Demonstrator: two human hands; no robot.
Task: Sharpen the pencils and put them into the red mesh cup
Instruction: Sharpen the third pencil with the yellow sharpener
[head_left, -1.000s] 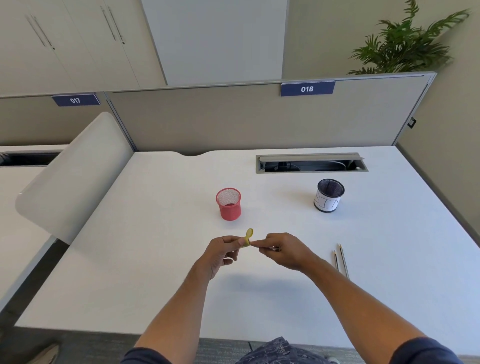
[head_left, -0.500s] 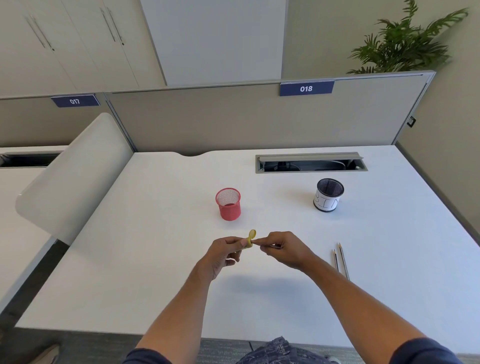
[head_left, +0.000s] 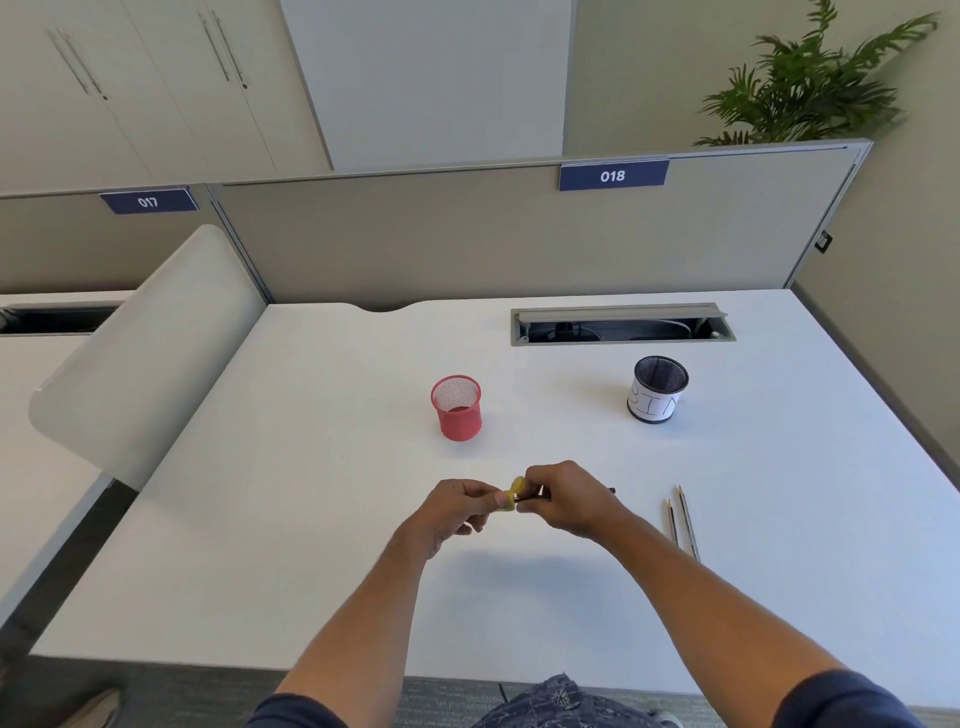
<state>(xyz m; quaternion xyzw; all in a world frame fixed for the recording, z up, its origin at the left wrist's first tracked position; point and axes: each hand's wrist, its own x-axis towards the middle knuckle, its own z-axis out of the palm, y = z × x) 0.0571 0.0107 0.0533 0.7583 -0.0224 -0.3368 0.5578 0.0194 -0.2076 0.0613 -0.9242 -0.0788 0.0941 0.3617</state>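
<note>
— Biggest first? White desk (head_left: 311, 519), then red cup (head_left: 456, 408) standing upright mid-desk.
— Nearer than the cup? Left hand (head_left: 451, 512) pinching yellow sharpener (head_left: 514, 491); right hand (head_left: 569, 499) gripping pencil (head_left: 535, 498) stuck into it.
— Right of the cup? Black cup (head_left: 655, 389), two pencils (head_left: 681, 519) lying flat.

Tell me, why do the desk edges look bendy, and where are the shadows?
Head view: the wide-angle lens bows the desk edges and the partition top; soft shadows lie under the arms and left of the red mesh cup and the black cup; the left hand and right hand look slightly soft.
</note>
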